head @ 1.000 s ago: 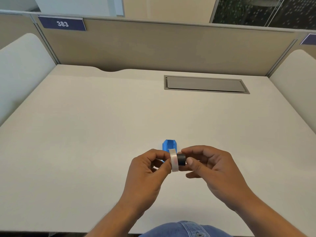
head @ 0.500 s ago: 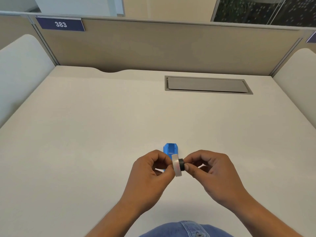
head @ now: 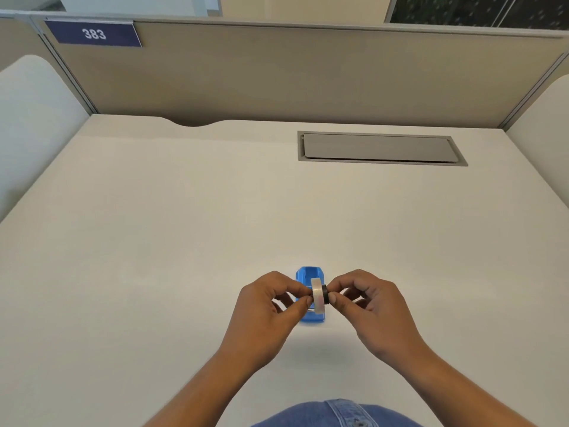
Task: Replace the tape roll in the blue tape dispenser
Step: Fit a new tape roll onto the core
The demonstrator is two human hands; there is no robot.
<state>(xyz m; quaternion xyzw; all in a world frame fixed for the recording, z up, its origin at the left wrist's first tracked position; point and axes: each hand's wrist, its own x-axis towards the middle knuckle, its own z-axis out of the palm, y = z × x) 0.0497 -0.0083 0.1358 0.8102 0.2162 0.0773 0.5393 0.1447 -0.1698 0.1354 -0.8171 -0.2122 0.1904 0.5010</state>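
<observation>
Item: tape roll point(head: 317, 294), white, on edge, pinched at its left face by my left hand point(head: 271, 306). Black core point(head: 325, 296) pinched by my right hand point(head: 369, 306), apparently seated in the roll. Blue tape dispenser point(head: 309, 277) on the counter point(head: 184, 241), directly beneath, protruding toward 12 o'clock.

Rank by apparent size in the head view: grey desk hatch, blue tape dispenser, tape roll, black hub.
1. Grey desk hatch
2. Blue tape dispenser, partly hidden
3. Tape roll
4. Black hub, mostly covered by the fingers
</observation>
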